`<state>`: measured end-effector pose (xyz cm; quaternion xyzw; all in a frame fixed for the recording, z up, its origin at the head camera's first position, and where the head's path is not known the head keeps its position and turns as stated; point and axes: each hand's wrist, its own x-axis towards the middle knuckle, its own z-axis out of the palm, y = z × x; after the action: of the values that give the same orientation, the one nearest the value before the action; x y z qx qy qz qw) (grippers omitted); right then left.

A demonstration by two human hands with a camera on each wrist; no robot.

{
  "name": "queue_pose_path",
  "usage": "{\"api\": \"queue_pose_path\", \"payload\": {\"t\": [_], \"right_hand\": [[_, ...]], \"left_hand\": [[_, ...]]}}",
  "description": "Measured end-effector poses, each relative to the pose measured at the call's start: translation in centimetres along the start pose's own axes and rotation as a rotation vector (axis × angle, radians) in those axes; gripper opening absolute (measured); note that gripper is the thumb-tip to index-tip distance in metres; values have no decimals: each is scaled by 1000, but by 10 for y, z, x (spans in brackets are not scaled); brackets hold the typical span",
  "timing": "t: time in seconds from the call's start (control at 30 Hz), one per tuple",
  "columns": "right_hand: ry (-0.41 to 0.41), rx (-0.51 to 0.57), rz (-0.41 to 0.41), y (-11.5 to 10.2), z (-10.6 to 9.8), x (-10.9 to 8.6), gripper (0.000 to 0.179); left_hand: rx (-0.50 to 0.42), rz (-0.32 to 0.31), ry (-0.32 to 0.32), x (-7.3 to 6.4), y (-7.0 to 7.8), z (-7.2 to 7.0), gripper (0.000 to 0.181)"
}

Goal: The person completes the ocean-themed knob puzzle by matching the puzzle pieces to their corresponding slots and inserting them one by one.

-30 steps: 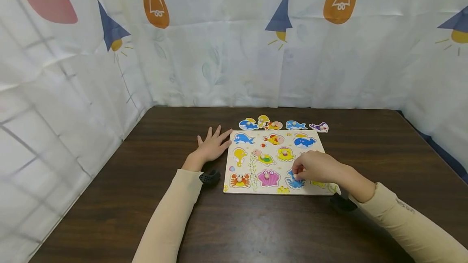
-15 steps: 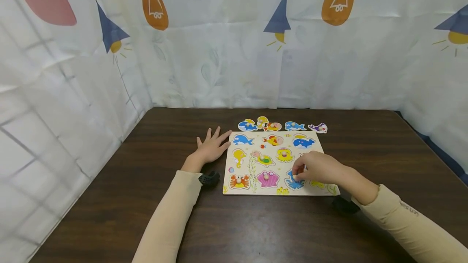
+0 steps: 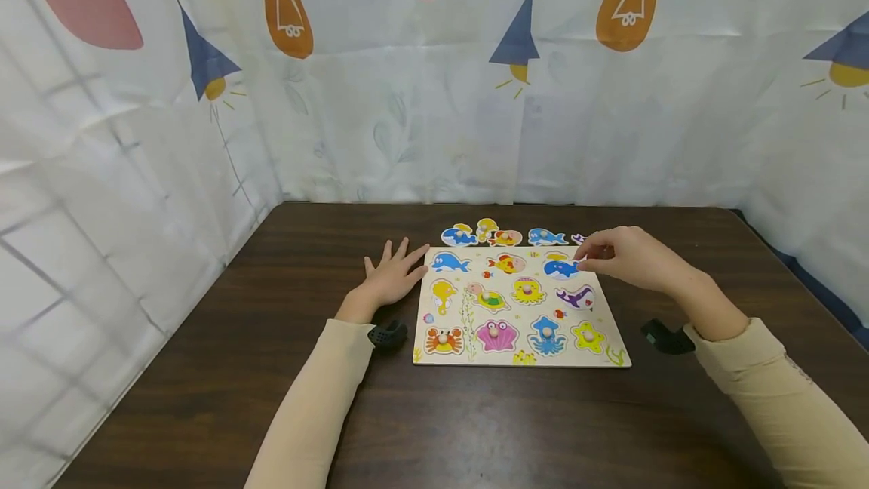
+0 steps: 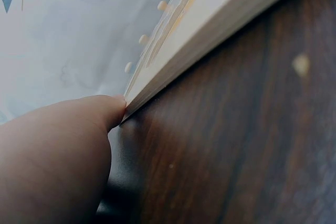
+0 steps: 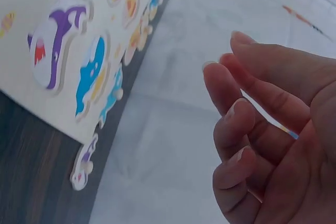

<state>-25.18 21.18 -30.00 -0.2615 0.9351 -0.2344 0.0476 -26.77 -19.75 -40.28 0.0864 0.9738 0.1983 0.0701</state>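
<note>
The right hand point(image 3: 634, 256) hangs over the far right corner of the puzzle board point(image 3: 577, 361), and the loose purple whale point(image 5: 80, 174) lies just beyond that corner, partly hidden by the fingers in the head view. Its long axis runs left to right, along the board's far edge; the right hand is plainly the nearer. That hand is loosely curled with nothing in it, thumb and fingertips apart. The left hand point(image 3: 390, 274) lies spread on the bench point(image 3: 475, 429), touching the board's left edge. Counting: one board, five loose pieces past its far edge (purple whale, dolphin point(image 3: 546, 237), fish point(image 3: 504, 238), seahorse point(image 3: 485, 228), blue whale point(image 3: 459, 237)), five unfilled hollows, and six seated pieces: turtle point(image 3: 487, 296), octopus point(image 3: 528, 290), crab point(image 3: 444, 340), shell point(image 3: 497, 335), squid point(image 3: 547, 336), starfish point(image 3: 588, 336).
</note>
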Motion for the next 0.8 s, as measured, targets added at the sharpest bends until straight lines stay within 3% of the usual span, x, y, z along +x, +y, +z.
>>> {"api": "queue_pose_path", "payload": {"t": [0.23,0.43,0.8], "right_hand": [[68,8,14,22,-10,9,24],[54,139,86,47,-16,24,36],[50,239,182,88,-3,44,46]], "left_hand": [[1,2,2,-1,1,-2,61],[2,4,1,-2,1,-2,61],[0,1,1,-3,3,0,60]]}}
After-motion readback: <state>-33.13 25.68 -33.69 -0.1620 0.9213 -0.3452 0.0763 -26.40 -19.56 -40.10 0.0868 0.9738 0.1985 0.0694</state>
